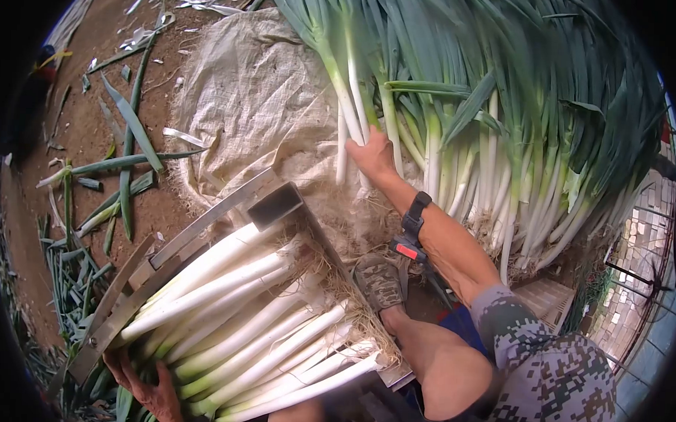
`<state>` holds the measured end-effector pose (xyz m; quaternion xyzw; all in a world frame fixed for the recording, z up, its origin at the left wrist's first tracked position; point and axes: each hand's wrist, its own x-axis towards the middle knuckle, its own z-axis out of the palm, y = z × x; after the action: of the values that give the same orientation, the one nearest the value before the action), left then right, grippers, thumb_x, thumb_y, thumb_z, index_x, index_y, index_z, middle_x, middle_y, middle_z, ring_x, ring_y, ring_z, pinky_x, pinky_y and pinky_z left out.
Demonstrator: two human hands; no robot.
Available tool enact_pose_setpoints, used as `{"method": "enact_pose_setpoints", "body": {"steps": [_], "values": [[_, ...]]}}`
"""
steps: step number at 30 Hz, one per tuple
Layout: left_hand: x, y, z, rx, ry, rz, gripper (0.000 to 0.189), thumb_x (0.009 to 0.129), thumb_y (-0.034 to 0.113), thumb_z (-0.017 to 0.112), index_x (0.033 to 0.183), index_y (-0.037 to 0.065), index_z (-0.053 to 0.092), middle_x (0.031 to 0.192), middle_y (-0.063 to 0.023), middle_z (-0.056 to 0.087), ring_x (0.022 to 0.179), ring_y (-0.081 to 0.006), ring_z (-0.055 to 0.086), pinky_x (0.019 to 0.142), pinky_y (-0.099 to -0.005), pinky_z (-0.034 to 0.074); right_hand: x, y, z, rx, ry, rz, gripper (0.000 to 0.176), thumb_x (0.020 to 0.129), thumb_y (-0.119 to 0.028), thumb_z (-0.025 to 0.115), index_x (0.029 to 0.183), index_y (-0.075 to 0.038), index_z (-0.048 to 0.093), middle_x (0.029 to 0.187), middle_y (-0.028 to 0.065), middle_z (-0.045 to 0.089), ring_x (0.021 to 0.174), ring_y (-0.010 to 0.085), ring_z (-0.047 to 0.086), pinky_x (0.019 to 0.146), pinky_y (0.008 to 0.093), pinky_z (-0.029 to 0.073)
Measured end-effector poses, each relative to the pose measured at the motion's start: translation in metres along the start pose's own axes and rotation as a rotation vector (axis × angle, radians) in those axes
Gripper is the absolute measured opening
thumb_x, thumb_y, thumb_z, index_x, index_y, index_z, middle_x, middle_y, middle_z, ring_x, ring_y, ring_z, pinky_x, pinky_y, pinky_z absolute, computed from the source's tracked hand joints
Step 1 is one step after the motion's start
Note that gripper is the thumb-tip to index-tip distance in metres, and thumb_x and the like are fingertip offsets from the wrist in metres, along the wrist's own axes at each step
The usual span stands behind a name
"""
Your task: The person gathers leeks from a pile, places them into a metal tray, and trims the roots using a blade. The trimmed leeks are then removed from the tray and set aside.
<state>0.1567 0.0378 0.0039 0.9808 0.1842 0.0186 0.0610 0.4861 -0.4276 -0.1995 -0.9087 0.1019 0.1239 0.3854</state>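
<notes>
Leeks [459, 141] lie in a big heap beyond the metal frame [203, 221], their white shafts pointing toward it and their dark green leaves fanning away. The heap rests on a pale woven sack [245, 103] that spreads right up to the frame's far end.

The right hand [373, 156] reaches past the frame to the near edge of the heap and closes around one white stalk [360, 115] there. A black strap with a red tag [412, 228] sits on that forearm, and a camouflage sleeve [548, 367] covers the upper arm.

Inside the frame, a stacked bundle [259, 327] of trimmed leeks lies side by side, filling it. Their pale, stringy roots [349, 308] sit at the end nearest the person's shoe [380, 279], which stands just beside the frame.

The left hand [149, 390] is at the frame's other end, laid on the bundle's green leaves. It is partly cut off by the picture's edge, so I cannot tell whether it is gripping them or only resting there.

Loose leaves [124, 159] and scraps are scattered over the bare brown soil [95, 128] on the side of the frame away from the shoe.
</notes>
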Motion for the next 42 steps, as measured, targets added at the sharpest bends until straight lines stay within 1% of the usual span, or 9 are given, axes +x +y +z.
{"method": "enact_pose_setpoints", "body": {"steps": [6, 11, 14, 20, 23, 29, 32, 36, 42], "values": [[-0.001, -0.002, 0.001, 0.030, -0.001, -0.025, 0.072, 0.085, 0.013, 0.068, 0.151, 0.004, 0.042, 0.164, -0.0211, 0.023, 0.151, -0.0393, 0.022, 0.120, -0.0500, 0.025, 0.019, 0.017, 0.041, -0.209, -0.088, 0.142, 0.072, 0.076, -0.037, 0.080, 0.127, 0.003, 0.050, 0.111, 0.0246, 0.067, 0.101, 0.0338, 0.068, 0.088, 0.0414, 0.052], [0.000, 0.003, -0.002, 0.034, -0.013, -0.048, 0.071, 0.085, 0.014, 0.069, 0.151, 0.005, 0.043, 0.164, -0.0207, 0.022, 0.151, -0.0388, 0.021, 0.120, -0.0492, 0.026, 0.028, 0.031, 0.023, 0.160, -0.159, 0.107, 0.037, 0.073, -0.025, 0.078, 0.096, 0.001, 0.065, 0.082, 0.0120, 0.067, 0.074, 0.0225, 0.065, 0.065, 0.0377, 0.052], [-0.002, -0.008, 0.002, -0.017, -0.001, -0.020, 0.074, 0.080, 0.010, 0.073, 0.149, 0.003, 0.046, 0.163, -0.0232, 0.024, 0.150, -0.0411, 0.024, 0.118, -0.0522, 0.028, -0.007, 0.008, -0.053, 0.161, -0.132, 0.187, 0.031, 0.078, -0.020, 0.074, 0.096, 0.004, 0.064, 0.078, 0.0070, 0.063, 0.068, 0.0142, 0.058, 0.058, 0.0323, 0.049], [0.000, -0.001, 0.001, -0.024, 0.024, -0.032, 0.069, 0.084, 0.011, 0.070, 0.149, 0.008, 0.047, 0.162, -0.0186, 0.028, 0.150, -0.0375, 0.026, 0.119, -0.0493, 0.028, -0.095, 0.095, -0.065, -0.260, -0.153, 0.187, 0.047, 0.076, -0.017, 0.070, 0.115, 0.007, 0.058, 0.093, 0.0255, 0.068, 0.085, 0.0426, 0.068, 0.078, 0.0473, 0.053], [0.002, 0.000, 0.002, -0.029, 0.046, 0.009, 0.067, 0.085, 0.012, 0.070, 0.149, 0.008, 0.048, 0.162, -0.0188, 0.029, 0.150, -0.0373, 0.026, 0.119, -0.0501, 0.027, -0.113, 0.106, -0.027, -0.291, 0.171, 0.138, 0.055, 0.076, -0.023, 0.071, 0.120, 0.007, 0.057, 0.106, 0.0294, 0.065, 0.099, 0.0440, 0.066, 0.086, 0.0480, 0.052], [0.004, -0.003, 0.006, -0.064, 0.073, 0.010, 0.070, 0.078, 0.004, 0.073, 0.145, 0.006, 0.051, 0.161, -0.0187, 0.031, 0.149, -0.0383, 0.028, 0.118, -0.0477, 0.032, -0.107, 0.085, -0.021, -0.291, -0.068, 0.185, 0.064, 0.073, -0.028, 0.077, 0.121, 0.009, 0.055, 0.110, 0.0286, 0.065, 0.101, 0.0394, 0.067, 0.089, 0.0448, 0.053], [0.003, 0.005, 0.002, -0.084, 0.065, -0.011, 0.072, 0.077, 0.002, 0.073, 0.145, 0.007, 0.051, 0.161, -0.0169, 0.031, 0.149, -0.0369, 0.027, 0.119, -0.0465, 0.031, -0.103, 0.084, -0.013, 0.067, -0.289, 0.269, 0.063, 0.073, -0.029, 0.079, 0.117, 0.009, 0.057, 0.102, 0.0229, 0.069, 0.091, 0.0327, 0.069, 0.084, 0.0405, 0.054], [0.004, 0.007, 0.002, -0.141, 0.085, -0.011, 0.073, 0.076, 0.000, 0.073, 0.145, 0.008, 0.051, 0.161, -0.0160, 0.032, 0.150, -0.0356, 0.027, 0.120, -0.0458, 0.028, -0.109, 0.076, -0.005, 0.468, -0.275, 0.359, 0.048, 0.077, -0.022, 0.077, 0.111, 0.008, 0.061, 0.092, 0.0150, 0.069, 0.077, 0.0222, 0.067, 0.067, 0.0367, 0.055], [0.002, 0.005, 0.003, -0.188, 0.113, 0.005, 0.072, 0.074, 0.000, 0.075, 0.142, 0.008, 0.054, 0.161, -0.0130, 0.033, 0.148, -0.0340, 0.031, 0.119, -0.0441, 0.029, -0.160, -0.020, -0.136, 1.486, -0.760, 0.353, 0.064, 0.087, -0.022, 0.070, 0.138, 0.005, 0.042, 0.097, 0.0084, 0.057, 0.079, 0.0173, 0.064, 0.069, 0.0345, 0.062]]}}
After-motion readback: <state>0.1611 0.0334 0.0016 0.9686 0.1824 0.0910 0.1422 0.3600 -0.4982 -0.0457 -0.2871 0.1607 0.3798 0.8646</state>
